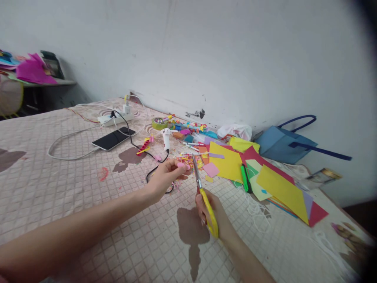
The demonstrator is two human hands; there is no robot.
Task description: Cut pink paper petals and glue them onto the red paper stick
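Note:
Between its thumb and fingers, my left hand [169,177] pinches a small pink paper piece [183,166] above the table. My right hand [213,214] is closed around the yellow handles of the scissors [209,212], whose metal blades point up and away, just right of the pink piece and apart from it. The blades look nearly closed. Beyond both hands lies a heap of tiny coloured paper scraps [188,160]. A pink paper square [211,169] rests right of the blades.
A white glue gun [166,138] with a black cord stands behind my left hand. Further left are a phone [114,138] and a power strip [113,119]. Coloured sheets [226,160], a green cutter [245,177], white string [257,210] and a blue bag [284,144] lie right.

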